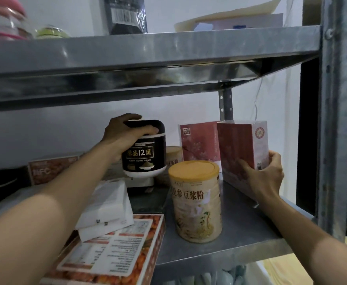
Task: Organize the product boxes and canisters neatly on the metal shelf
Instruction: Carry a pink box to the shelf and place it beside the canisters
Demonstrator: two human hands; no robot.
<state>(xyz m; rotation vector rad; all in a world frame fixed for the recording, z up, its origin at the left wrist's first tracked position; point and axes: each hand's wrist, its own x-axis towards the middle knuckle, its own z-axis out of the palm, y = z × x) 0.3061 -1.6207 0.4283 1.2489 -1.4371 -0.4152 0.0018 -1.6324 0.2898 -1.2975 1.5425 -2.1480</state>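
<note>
Your left hand (125,130) grips the black canister (143,149) from above, thumb and fingers curled over its rounded black lid. The canister is glossy, with gold characters on the front and a white band at the base. It sits mid-shelf towards the back, over a small pale object (whether it rests on that or hangs clear, you cannot tell).

Your right hand (265,173) holds the red box (242,145) by its lower front corner, with the fingers wrapped round the edge. The box is upright cardboard with a white side panel, and it stands at the right end of the metal shelf (240,233), near the corner post (333,120).

- A pink box (199,140) of similar print stands just behind and to the left of the red one.
- A cream canister (196,202) with a flat orange lid and a printed paper label stands front and centre, between your two arms.
- A second cream canister (173,157) is partly hidden behind the first one.
- White packets (106,204) lie stacked askew on an orange carton (117,254), which lies flat and overhangs the front edge.
- The upper shelf (148,50) is dull galvanised steel and sits close overhead.
</note>
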